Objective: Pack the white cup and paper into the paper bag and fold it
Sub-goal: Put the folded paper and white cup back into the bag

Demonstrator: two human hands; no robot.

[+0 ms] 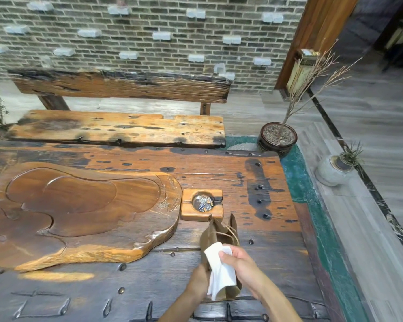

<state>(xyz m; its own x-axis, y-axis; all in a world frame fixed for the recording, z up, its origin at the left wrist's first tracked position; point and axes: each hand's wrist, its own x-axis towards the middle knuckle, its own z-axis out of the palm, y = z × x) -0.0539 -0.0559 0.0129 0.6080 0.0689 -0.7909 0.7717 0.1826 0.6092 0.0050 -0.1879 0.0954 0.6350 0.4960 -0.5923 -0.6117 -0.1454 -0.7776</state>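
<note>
A dark, studded wooden table (254, 182) fills the lower part of the view, with a bench (116, 129) drawn up along its far edge and a brick wall (137, 38) behind. A large carved wooden tea tray (75, 214) is set on the left half of the table, its hollow bare. Just beside the tray's right end, a square wooden ashtray (201, 204) is seen, its round bowl holding ash and butts.

The paper bag (211, 233) is stood near the table's near edge, toward the right, just in front of the ashtray. Its long axis runs from the near edge away toward the ashtray, with the open mouth and twine handles pointed to the far side and its base nearest the person. What lies inside the bag cannot be made out, and the white cup is not visible.

The white paper (220, 270) is held against the front of the bag, draped lengthwise along it. It is pinched at its upper end by the right hand (239, 263), whose fingers are curled closed over it, the forearm reaching in from the lower right. The left hand (199, 281) is brought up from below and is closed around the bag's lower left side, partly hidden behind the paper.
</note>
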